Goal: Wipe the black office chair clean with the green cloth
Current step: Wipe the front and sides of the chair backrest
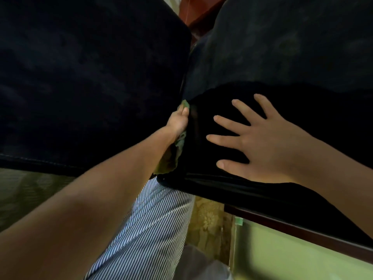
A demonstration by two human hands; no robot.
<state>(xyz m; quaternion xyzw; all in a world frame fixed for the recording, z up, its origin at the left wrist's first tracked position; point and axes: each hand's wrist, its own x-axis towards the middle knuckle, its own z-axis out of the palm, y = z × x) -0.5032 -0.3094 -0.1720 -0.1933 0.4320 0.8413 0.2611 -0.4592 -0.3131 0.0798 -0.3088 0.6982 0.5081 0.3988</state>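
Head view: black office chair fills the top half, its two dark padded parts meeting in a gap near centre. Left hand sits in that gap, fingers clenched round the green cloth, which bunches out at 12 and 6 o'clock of the hand. Right hand, at 3 o'clock of the left, lies flat on the padding, fingers released and spread. Striped trousers at 6 o'clock.

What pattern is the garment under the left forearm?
Fine dark-and-white stripes on the garment; the head view shows it.
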